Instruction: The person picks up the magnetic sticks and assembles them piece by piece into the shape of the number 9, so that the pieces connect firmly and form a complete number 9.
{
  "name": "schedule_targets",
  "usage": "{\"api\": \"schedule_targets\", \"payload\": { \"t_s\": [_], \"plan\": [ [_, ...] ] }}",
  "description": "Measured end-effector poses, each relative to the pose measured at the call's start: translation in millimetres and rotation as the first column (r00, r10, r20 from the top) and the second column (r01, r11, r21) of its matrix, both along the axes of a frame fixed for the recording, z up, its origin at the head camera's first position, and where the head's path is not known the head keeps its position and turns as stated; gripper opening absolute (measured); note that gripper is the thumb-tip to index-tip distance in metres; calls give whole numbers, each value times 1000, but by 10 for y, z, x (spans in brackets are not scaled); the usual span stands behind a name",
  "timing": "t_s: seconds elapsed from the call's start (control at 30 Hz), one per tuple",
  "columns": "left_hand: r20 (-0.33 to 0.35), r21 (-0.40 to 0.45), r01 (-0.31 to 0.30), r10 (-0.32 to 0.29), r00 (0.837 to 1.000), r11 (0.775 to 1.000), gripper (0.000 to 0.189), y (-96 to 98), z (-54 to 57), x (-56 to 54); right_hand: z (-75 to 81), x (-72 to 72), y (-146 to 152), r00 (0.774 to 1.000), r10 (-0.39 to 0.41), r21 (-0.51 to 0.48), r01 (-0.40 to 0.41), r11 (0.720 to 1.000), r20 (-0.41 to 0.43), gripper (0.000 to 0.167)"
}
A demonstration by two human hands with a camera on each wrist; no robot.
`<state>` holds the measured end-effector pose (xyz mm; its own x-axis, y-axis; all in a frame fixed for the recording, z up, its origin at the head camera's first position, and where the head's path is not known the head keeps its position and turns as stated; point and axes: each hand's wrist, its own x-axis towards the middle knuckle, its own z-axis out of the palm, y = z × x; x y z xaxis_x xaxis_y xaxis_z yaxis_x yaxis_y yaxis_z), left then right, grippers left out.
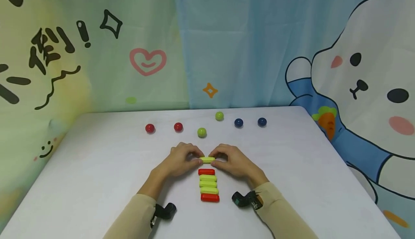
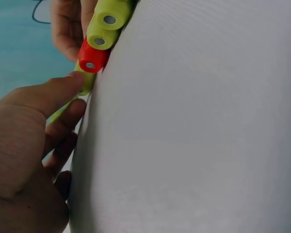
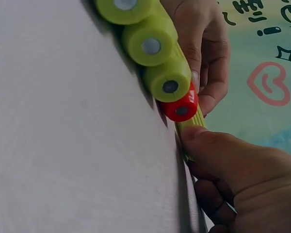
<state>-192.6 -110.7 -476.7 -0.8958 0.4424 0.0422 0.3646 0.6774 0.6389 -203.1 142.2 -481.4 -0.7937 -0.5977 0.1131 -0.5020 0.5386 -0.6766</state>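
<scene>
In the head view my left hand pinches the left end of a yellow-green magnetic rod between thumb and fingers. The right hand pinches the same rod's other end, so it lies crosswise between them. Just nearer to me is a red magnetic rod, heading a column of rods set side by side. Several yellow-green rods follow, then another red rod at the near end. Silvery round ends show on the rods in both wrist views, where the red rod partly covers the held one.
Beyond the hands on the white table sit two red balls, two green balls and two dark blue balls. A printed curtain hangs behind the table's far edge.
</scene>
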Motion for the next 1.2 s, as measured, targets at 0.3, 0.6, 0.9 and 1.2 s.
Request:
{"api": "schedule_targets", "payload": {
  "t_s": [0.3, 0.6, 0.9, 1.2],
  "plan": [
    [-18, -52, -28, 27, 999, 998, 13, -95, 43, -11, -34, -82, -152, 1000, -11, 38, 12, 999, -26, 20],
    [-30, -56, -67, 65, 997, 996, 11, -114, -22, 8, -42, -93, -206, 1000, 0, 46, 0, 999, -12, 20],
    [-52, -28, -55, 54, 997, 998, 14, 28, -11, -72, 22, -142, -108, 999, -38, 44, 39, 998, -16, 21],
    [-76, -16, -46, 45, 996, 999, 17, 131, -61, -139, -11, -249, -25, 998, -61, 20, 61, 998, -27, 21]
  ]
}}
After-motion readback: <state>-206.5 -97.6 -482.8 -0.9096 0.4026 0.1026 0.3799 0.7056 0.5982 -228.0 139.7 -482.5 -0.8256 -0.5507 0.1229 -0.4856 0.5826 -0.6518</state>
